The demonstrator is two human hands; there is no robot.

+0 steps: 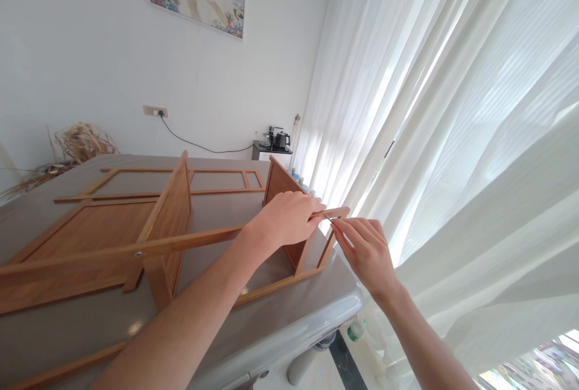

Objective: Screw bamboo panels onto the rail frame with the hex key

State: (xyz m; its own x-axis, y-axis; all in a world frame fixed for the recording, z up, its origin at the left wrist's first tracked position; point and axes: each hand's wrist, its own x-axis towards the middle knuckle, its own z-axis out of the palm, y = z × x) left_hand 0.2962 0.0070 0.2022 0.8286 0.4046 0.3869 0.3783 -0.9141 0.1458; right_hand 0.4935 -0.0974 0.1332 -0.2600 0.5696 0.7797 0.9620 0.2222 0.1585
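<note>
My left hand [289, 215] is closed round the upper rail [194, 240] of a wooden frame, close to its far right end. My right hand [364, 251] pinches a thin metal rod [329, 219] between thumb and fingers, its tip against that rail just right of my left hand. Whether the rod is a hex key or a screw is too small to tell. Two upright wooden panels stand in the frame: one [176, 215] at the left, another [280, 182] partly behind my left hand. A round metal bolt head [138, 254] shows in the rail.
A flat wooden panel [90, 227] and a ladder-like wooden frame [221, 190] lie on the grey table [217, 278]. White curtains [434, 137] hang close on the right. Dried stalks [84, 141] lie at the back left. A kettle [282, 139] stands on a small cabinet beyond.
</note>
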